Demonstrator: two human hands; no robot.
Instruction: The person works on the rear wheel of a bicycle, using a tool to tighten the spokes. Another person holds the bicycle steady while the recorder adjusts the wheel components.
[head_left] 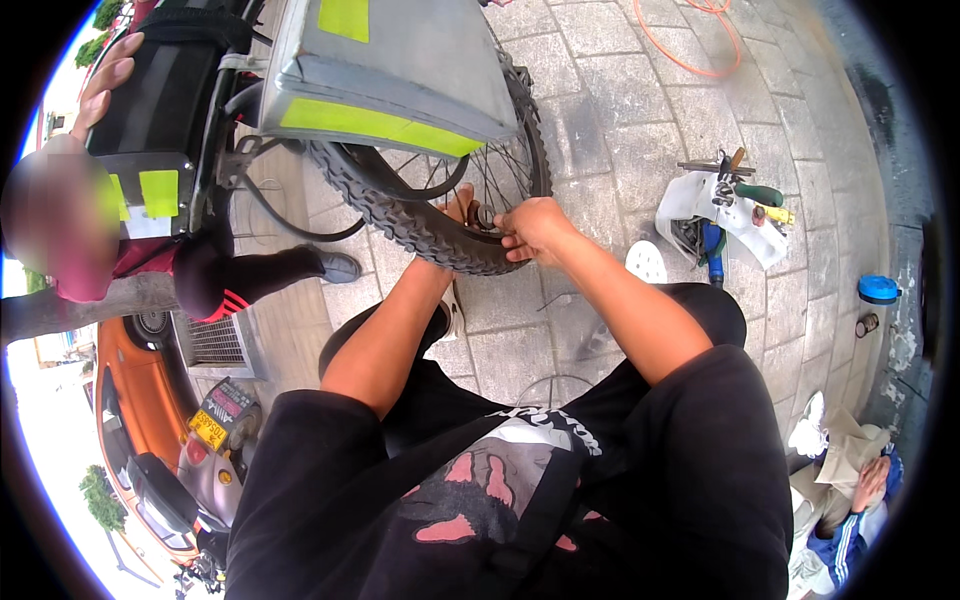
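A bicycle wheel with a knobby black tire (395,215) stands tilted in front of me, between my knees. My left hand (460,205) is wrapped around the tire's near part, its fingers showing inside the wheel beside the spokes; the tire covers the rest. My right hand (535,230) closes on the tire's right edge, fingers bent in towards the rim. A small dark rounded part (484,216) sits between the two hands; its kind cannot be made out. Over the wheel hangs a grey box (400,75) with yellow-green strips.
Right of the wheel stands a white tool container (690,195) holding screwdrivers and other tools. An orange hose (735,50) curls on the paving. A person (65,215) at the left rests a hand on the black case (160,100). A seated person's hand (872,482) shows lower right.
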